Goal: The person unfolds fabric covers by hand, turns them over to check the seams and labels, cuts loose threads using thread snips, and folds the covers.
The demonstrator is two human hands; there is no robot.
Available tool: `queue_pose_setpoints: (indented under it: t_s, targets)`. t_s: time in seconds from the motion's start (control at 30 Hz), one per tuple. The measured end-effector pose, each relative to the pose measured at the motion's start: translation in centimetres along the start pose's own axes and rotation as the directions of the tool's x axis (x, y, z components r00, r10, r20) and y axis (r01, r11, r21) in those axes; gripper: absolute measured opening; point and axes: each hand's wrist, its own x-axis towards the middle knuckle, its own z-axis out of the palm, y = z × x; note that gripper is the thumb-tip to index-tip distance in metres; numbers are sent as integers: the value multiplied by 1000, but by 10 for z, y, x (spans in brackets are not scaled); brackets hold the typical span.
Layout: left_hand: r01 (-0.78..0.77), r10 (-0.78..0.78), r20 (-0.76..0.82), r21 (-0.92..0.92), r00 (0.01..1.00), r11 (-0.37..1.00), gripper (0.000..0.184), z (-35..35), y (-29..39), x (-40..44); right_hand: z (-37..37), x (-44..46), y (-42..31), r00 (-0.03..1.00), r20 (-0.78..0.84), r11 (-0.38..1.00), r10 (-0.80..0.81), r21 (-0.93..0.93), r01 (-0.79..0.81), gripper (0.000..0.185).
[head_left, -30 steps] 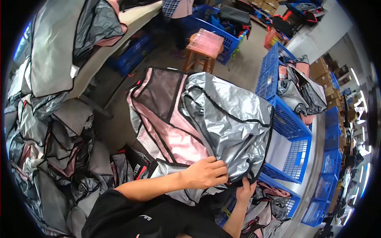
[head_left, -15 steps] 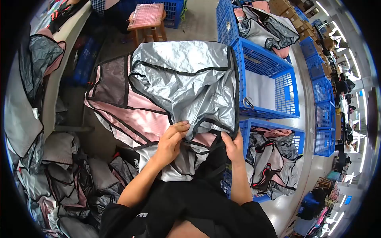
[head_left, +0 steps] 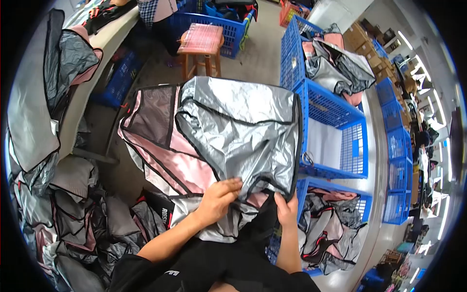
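Note:
A large sewn piece of shiny silver and pink fabric (head_left: pixel 243 131) with black edge binding spreads out before me, a dark mesh panel at its upper left. My left hand (head_left: pixel 221 197) lies on its near side, fingers bent over the silver cloth and the thumb mostly hidden. With the thumb on top and fingers underneath, my right hand (head_left: pixel 287 209) grips the black-bound corner at the near right. Between the two hands the bound edge curves in an arch. Folds of silver lining hang below, towards my lap.
Blue plastic crates (head_left: pixel 335 165) line my right side, some holding similar silver and pink pieces. More such pieces (head_left: pixel 73 209) are heaped at the left. Ahead stands a wooden stool (head_left: pixel 202 41) with a pink top. A long table (head_left: pixel 90 92) runs along the left, a person beyond it.
The camera has tilted upward, so the fabric and both hands sit lower in view. Both hands keep nearly the same hold on the fabric.

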Motion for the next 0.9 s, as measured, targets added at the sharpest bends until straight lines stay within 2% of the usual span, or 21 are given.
queue_pose_setpoints:
  t_s: [0.07,0.1,0.13,0.2,0.27,0.3,0.33,0.37,0.4,0.43,0.47,0.53,0.67,0.7,0.8,0.83,0.87,0.9]
  targets:
    - [-6,4,52,43,999,999,33,-4,5,0,0,-2,-6,998,-5,998,63,26,-63,42]
    - [-23,20,48,64,999,998,34,-2,5,-2,-4,-1,-2,996,10,994,84,66,-84,51]
    - [-20,18,37,67,999,998,34,-3,7,-1,-7,2,-5,997,19,995,80,60,-81,51]
    - [-22,10,90,134,996,991,34,-7,15,1,-12,6,-18,992,126,999,-7,-43,12,65]
    - [-25,14,68,168,998,986,33,-5,16,3,-25,16,-34,960,276,999,-38,45,26,86]
    - [-34,22,80,152,997,988,32,-4,16,2,-26,23,-42,967,230,991,-108,-48,122,90]
    - [-32,20,87,143,996,989,31,-3,18,-1,-26,29,-56,997,74,998,-10,61,5,89]
    - [-47,33,92,149,995,988,28,-4,19,0,-32,38,-62,996,80,997,-37,76,31,84]
    - [-64,55,77,121,996,991,28,-1,18,-2,-19,49,-78,996,-29,996,-83,-41,82,75]
    - [-71,59,97,123,993,990,29,-1,18,-2,-24,63,-78,986,-34,960,-164,-234,152,68]
    - [-84,70,119,118,990,989,29,-1,19,0,-12,73,-94,987,-113,961,-113,-264,80,68]
    - [-111,97,86,178,992,978,25,8,18,-2,-1,98,-107,987,-140,939,-76,-342,24,66]
    - [-100,88,66,227,994,969,25,11,25,-4,20,141,-109,994,-33,907,-102,-413,80,73]
    - [-92,77,71,244,995,965,25,12,26,-4,30,149,-108,987,-97,902,-128,-425,75,71]
    - [-99,74,105,265,992,959,23,14,31,-3,42,187,-95,983,-159,893,-88,-451,7,74]
    - [-96,70,104,268,992,959,23,16,32,-3,52,190,-94,965,-165,663,-203,-748,11,77]
    - [-68,44,92,267,995,961,20,21,34,-3,60,192,-86,922,-191,509,-336,-861,7,71]
    - [-39,18,79,265,997,963,17,23,36,0,50,199,-74,941,-136,600,-310,-796,83,65]
